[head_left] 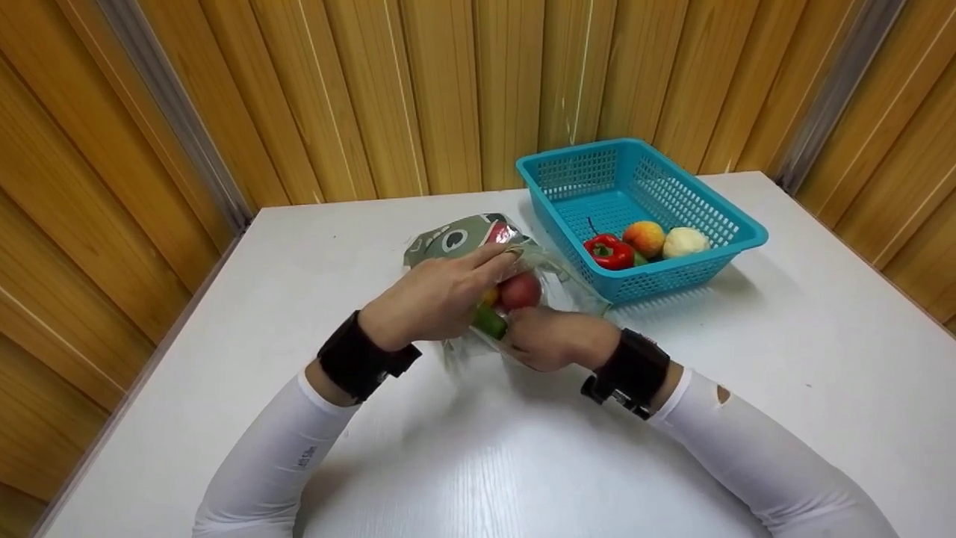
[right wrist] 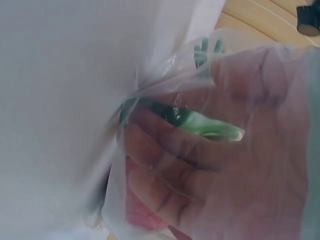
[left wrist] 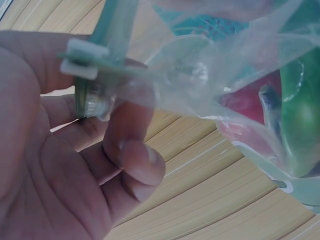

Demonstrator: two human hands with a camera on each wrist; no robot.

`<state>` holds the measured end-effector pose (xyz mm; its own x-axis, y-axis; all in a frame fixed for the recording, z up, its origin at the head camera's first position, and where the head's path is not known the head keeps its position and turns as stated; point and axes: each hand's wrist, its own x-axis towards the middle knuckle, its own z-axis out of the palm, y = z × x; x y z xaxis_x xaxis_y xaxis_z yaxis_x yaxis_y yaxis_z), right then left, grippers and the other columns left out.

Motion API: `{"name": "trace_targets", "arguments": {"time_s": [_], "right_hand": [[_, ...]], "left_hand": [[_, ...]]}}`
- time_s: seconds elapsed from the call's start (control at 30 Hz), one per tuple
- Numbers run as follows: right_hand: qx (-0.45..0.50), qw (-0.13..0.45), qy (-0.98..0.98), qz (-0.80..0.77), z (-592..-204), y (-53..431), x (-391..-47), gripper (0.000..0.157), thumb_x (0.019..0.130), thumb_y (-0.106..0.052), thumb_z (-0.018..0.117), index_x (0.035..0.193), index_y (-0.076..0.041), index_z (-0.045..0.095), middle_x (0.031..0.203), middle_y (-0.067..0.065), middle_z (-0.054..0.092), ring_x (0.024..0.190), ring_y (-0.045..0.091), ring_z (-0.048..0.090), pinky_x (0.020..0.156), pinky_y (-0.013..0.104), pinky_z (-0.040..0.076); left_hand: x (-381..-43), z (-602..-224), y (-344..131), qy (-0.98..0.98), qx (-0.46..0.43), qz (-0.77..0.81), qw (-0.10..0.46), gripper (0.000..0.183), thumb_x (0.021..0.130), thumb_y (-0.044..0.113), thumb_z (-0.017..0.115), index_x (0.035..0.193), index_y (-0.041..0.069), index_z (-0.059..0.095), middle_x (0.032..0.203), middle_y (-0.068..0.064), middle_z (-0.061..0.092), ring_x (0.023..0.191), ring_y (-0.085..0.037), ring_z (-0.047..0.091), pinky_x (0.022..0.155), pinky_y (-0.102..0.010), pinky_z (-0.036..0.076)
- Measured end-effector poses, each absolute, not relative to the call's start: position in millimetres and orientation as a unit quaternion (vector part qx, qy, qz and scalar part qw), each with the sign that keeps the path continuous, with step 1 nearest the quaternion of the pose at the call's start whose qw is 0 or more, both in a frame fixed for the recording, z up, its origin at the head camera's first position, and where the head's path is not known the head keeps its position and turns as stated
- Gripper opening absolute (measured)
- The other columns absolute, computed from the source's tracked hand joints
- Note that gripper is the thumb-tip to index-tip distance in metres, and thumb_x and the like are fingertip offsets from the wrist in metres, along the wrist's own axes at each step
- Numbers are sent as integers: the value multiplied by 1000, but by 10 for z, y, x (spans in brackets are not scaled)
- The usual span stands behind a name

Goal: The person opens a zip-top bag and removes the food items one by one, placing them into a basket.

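A zip bag [head_left: 452, 237], clear with a green print of a large eye, lies mid-table with its mouth towards me. My left hand [head_left: 437, 295] grips the bag's upper edge, and the left wrist view shows the zip strip [left wrist: 102, 65] between thumb and fingers. My right hand [head_left: 549, 340] is inside the bag's mouth, behind clear film in the right wrist view. Its fingers curl round a glossy, long green vegetable [right wrist: 210, 126]. A red round fruit [head_left: 520, 290] and something yellow-orange [head_left: 490, 296] sit beside it in the bag, partly hidden by my left hand.
Just right of the bag stands a blue perforated basket [head_left: 676, 280]. In it are a red bell pepper [head_left: 609, 252], a red-yellow peach-like fruit [head_left: 644, 238], a whitish round item [head_left: 685, 242] and a bit of green. Wood-panelled walls [head_left: 441, 90] border the white table [head_left: 299, 261].
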<state>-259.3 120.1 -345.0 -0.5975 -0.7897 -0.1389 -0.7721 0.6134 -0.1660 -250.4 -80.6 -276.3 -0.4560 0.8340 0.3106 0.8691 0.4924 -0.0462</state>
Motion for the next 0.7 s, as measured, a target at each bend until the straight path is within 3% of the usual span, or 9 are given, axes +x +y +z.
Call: {"name": "trace_targets", "arguments": {"time_s": [0.2, 0.33, 0.4, 0.47, 0.57, 0.63, 0.7], "right_hand": [[-400, 121, 907, -50, -3429, 1218, -2570, 28, 99, -13, 53, 75, -6, 64, 58, -5, 42, 55, 13, 51, 53, 25, 43], [-413, 103, 902, -70, -3362, 1254, -2567, 26, 97, -10, 56, 74, -6, 68, 57, -5, 45, 51, 10, 50, 50, 21, 42], [-411, 74, 904, -92, -3317, 1267, -2566, 19, 94, -7, 58, 79, -6, 68, 61, -3, 50, 56, 11, 52, 53, 22, 45], [-392, 40, 911, -122, -3267, 1271, -2563, 9, 93, -5, 61, 97, -3, 68, 79, 1, 61, 71, 13, 57, 62, 23, 51], [-348, -5, 925, -149, -3195, 1261, -2542, 27, 91, -5, 64, 118, -2, 62, 108, 6, 65, 91, 17, 58, 80, 29, 56], [-338, -36, 930, -141, -3156, 1255, -2522, 29, 91, -5, 67, 119, -1, 64, 115, 8, 66, 96, 20, 60, 85, 32, 57], [-338, -72, 930, -123, -3116, 1265, -2493, 20, 90, -7, 71, 109, -1, 68, 106, 9, 70, 93, 22, 64, 85, 34, 59]], "left_hand": [[-2505, -2762, -813, -863, -487, -52, 126, 59, 88, -5, 62, 144, 10, 48, 148, -8, 50, 84, -23, 68, 74, -33, 60], [-2501, -2748, -826, -867, -480, -54, 124, 64, 85, -8, 62, 145, 9, 48, 149, -8, 49, 85, -24, 68, 76, -34, 60], [-2502, -2745, -833, -867, -479, -55, 126, 66, 84, -10, 61, 146, 8, 47, 150, -10, 49, 86, -25, 69, 76, -35, 60], [-2504, -2740, -836, -866, -480, -56, 128, 65, 85, -9, 61, 147, 8, 47, 151, -11, 48, 89, -27, 70, 79, -37, 59], [-2507, -2732, -837, -868, -478, -57, 125, 66, 87, -5, 64, 149, 9, 45, 153, -11, 47, 92, -28, 71, 82, -39, 59], [-2505, -2726, -843, -869, -475, -56, 124, 67, 87, -2, 68, 149, 9, 44, 154, -11, 46, 92, -29, 71, 82, -40, 59], [-2499, -2722, -853, -871, -472, -55, 126, 71, 86, -1, 70, 151, 8, 43, 155, -11, 44, 89, -29, 71, 78, -40, 60]]}}
